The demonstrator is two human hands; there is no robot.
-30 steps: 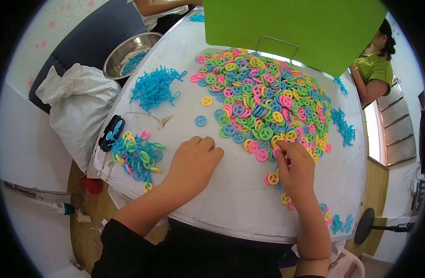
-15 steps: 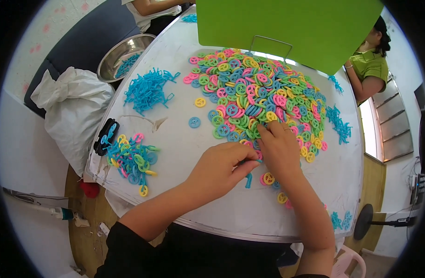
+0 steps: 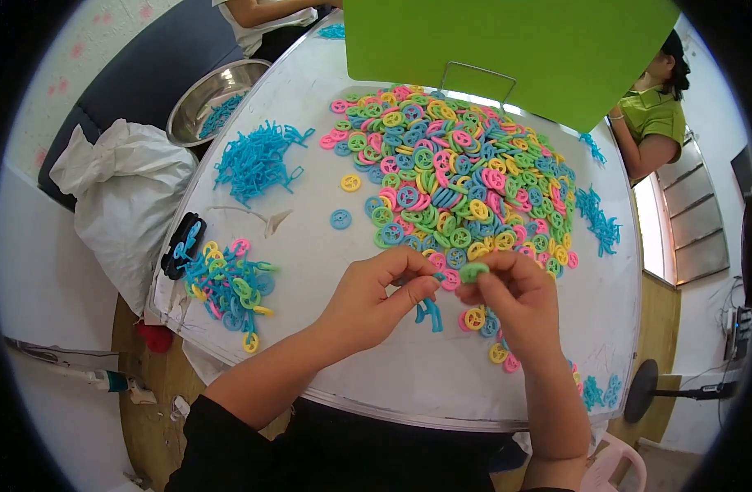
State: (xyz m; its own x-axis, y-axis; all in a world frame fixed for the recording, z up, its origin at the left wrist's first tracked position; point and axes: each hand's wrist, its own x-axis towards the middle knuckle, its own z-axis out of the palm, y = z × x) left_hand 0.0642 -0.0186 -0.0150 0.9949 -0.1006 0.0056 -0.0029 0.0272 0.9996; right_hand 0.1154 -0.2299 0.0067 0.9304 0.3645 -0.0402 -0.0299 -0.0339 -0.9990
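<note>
My left hand (image 3: 374, 297) pinches a blue forked plastic piece (image 3: 430, 315), whose two prongs hang below the fingertips. Between the thumb and fingers of my right hand (image 3: 523, 302) is a small green plastic wheel (image 3: 474, 271), slightly blurred. The two hands are close together, with the wheel just right of the blue piece. Right beyond them spreads a large heap of pink, yellow, green and blue wheels (image 3: 466, 176). A few loose wheels (image 3: 474, 318) lie beside my right hand.
At the left are a heap of blue plastic pieces (image 3: 259, 162) and a cluster of blue pieces with wheels (image 3: 236, 287), beside a black case (image 3: 182, 246). A green board (image 3: 507, 57) stands at the back. A steel bowl (image 3: 183, 107) and white sack (image 3: 125, 205) flank the table; two people sit beyond.
My right hand has drawn back from the heap with a green wheel and turned toward my left hand. The blue piece in my left hand shows more of its prongs.
</note>
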